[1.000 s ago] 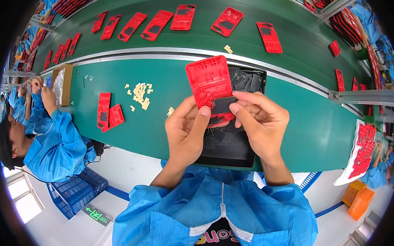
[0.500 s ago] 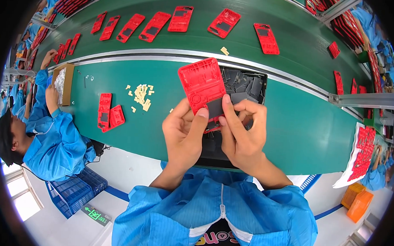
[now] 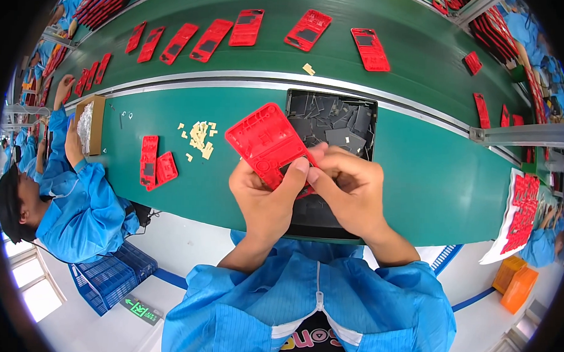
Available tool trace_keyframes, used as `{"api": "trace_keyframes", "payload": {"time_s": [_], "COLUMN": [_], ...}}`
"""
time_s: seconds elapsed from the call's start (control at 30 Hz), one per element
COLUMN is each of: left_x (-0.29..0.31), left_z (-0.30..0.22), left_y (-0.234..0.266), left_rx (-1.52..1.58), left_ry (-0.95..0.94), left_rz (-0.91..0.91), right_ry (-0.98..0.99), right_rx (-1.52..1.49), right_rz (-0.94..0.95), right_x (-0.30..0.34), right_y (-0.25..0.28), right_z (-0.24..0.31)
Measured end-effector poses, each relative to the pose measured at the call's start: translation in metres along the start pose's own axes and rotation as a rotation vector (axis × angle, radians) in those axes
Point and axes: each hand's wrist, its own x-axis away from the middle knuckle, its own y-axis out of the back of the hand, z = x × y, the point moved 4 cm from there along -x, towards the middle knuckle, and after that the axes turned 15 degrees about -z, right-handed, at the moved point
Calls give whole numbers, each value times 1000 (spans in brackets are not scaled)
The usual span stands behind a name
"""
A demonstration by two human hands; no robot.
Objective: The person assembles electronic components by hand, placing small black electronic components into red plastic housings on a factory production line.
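Note:
Both hands hold a red plastic shell point(image 3: 258, 135) above the workbench, tilted with its ribbed inner side facing up. My left hand point(image 3: 262, 203) is closed round its lower left edge, thumb lying across the inner face. Closed at the lower right edge, my right hand point(image 3: 356, 191) has its thumb pressed beside the left thumb. Between and under the thumbs a dark pad in the shell is mostly hidden. Right behind the hands stands a black tray point(image 3: 375, 133) with many loose dark grey pads point(image 3: 333, 119) in it.
Cream-coloured small pieces point(image 3: 199, 136) lie left of the tray. Two red shells point(image 3: 149, 162) rest farther left. Past a metal rail, red shells point(image 3: 247, 27) lie on a green conveyor belt point(image 3: 274, 55). A co-worker point(image 3: 76, 193) sits at the left beside a cardboard box point(image 3: 97, 126).
The shell has come down and tipped to the left. My thumbs have moved together over the dark pad, which showed plainly before. On the belt, shells have shifted slightly left.

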Motion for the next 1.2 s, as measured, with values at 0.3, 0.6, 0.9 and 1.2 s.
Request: {"api": "trace_keyframes", "payload": {"time_s": [0.3, 0.6, 0.9, 1.2], "left_x": [-8, -30, -45, -46], "left_z": [4, 5, 42, 57], "left_y": [-13, 30, 57, 69], "left_rx": [112, -120, -234, -297], "left_ry": [175, -9, -61, -51], "left_rz": [47, -123, -216, -213], "right_ry": [18, 295, 378, 619], "right_rx": [14, 440, 789, 1447], "right_rz": [-30, -657, -698, -1027], "right_x": [-14, -169, -218, -272], "right_y": [10, 175, 209, 321], "right_z": [5, -16, -21, -21]}}
